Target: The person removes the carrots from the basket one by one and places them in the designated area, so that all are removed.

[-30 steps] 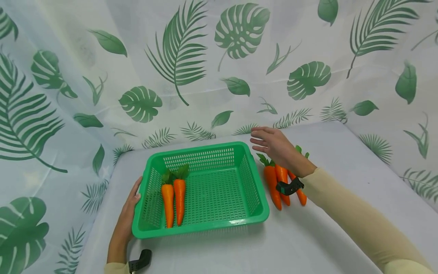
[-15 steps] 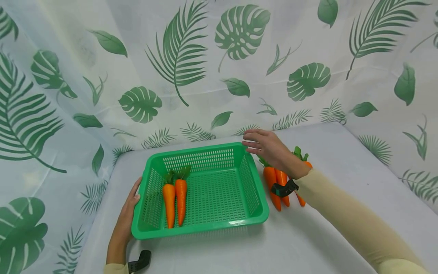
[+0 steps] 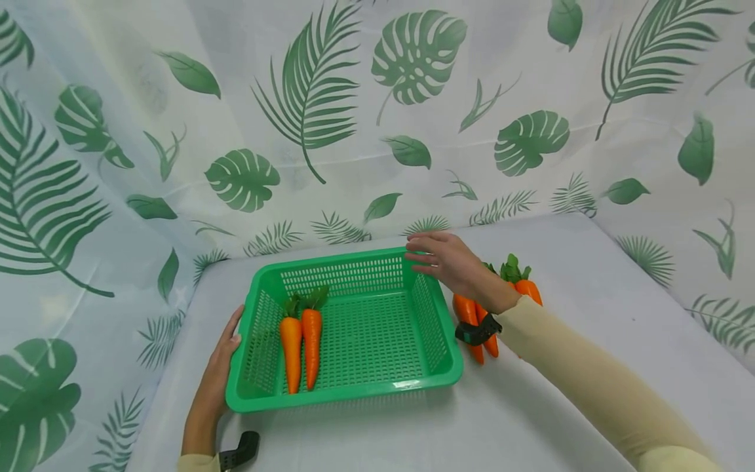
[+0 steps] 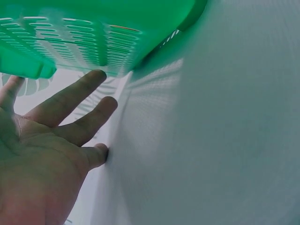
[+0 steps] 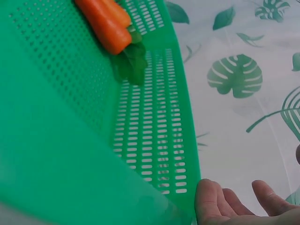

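A green plastic basket (image 3: 348,398) with slotted walls sits on the white-covered table. Inside it, near the left wall, lie two carrots with leafy tops: one lighter orange (image 3: 291,347) and one redder (image 3: 312,341). My left hand (image 3: 219,364) rests against the basket's left side, its fingers straight and spread under the rim in the left wrist view. At the back right corner, my right hand (image 3: 451,262) holds nothing; its extended fingers overlap the rim, and the right wrist view has the fingertips (image 5: 206,192) right at the basket's edge.
Several more carrots (image 3: 466,309) lie on the table (image 3: 590,314) to the right of the basket, partly hidden under my right wrist. A white curtain (image 3: 354,118) with green leaf prints encloses the back and sides.
My right hand has moved left and slightly toward me, from above the loose carrots to the basket's back right corner. The left hand stays at the left side.
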Tool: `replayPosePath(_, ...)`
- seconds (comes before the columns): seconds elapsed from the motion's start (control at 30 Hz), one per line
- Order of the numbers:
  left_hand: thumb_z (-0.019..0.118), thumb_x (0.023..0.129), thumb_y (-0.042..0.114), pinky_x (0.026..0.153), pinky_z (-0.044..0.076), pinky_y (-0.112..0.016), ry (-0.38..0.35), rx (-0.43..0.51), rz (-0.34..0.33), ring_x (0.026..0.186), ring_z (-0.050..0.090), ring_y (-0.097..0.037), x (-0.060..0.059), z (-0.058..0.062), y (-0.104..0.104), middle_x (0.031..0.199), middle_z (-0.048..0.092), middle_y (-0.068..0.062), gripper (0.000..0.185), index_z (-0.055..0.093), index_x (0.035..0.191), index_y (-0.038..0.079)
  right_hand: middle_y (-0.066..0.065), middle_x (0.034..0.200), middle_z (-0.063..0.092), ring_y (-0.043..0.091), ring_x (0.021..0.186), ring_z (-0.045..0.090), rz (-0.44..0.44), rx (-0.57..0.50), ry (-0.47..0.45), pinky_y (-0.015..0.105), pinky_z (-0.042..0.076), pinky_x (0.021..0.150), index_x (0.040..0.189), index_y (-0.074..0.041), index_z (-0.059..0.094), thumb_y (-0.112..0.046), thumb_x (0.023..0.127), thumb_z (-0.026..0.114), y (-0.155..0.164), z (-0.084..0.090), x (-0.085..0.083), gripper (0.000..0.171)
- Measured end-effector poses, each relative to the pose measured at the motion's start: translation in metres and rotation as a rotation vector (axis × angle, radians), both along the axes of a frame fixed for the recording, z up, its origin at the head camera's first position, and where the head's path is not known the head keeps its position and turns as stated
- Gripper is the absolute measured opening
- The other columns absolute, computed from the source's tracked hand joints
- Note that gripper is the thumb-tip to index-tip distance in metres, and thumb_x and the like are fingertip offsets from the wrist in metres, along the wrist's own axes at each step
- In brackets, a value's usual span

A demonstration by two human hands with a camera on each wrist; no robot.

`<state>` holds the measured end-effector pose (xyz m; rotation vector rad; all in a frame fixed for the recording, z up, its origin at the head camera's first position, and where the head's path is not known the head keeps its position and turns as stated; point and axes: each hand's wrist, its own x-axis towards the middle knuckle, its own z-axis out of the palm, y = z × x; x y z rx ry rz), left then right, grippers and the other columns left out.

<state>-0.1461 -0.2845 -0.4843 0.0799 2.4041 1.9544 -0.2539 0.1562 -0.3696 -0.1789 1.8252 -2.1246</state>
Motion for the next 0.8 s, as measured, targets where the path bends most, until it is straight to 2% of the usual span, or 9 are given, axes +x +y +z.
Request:
replayPosePath(0.3,0.025,0.119,0.041,0.098,0.036,-0.017,0.009,0.002,-0.005,0.142,0.029,-0.019,0.0,-0.001,-0.001,0.178,0.01,-0.005,0.058,0.012,0.175,0.032,0.029,0.164,0.037,0.046,0.151,0.037,0.025,-0.014,-0.019,0.054,0.035,0.119,0.159,0.011,0.036,-0.014,0.113,0.051,-0.014,-0.003,-0.001,0.054)
replayPosePath(0.8,0.026,0.118,0.042,0.096,0.039,-0.018,-0.003,-0.004,0.002,0.141,0.031,-0.022,-0.001,-0.002,-0.001,0.178,0.01,-0.006,0.059,0.013,0.174,0.032,0.035,0.161,0.037,0.049,0.148,0.04,0.054,0.042,-0.085,0.054,0.038,0.117,0.157,0.013,0.036,-0.017,0.113,0.053,-0.032,-0.009,-0.01,0.056)
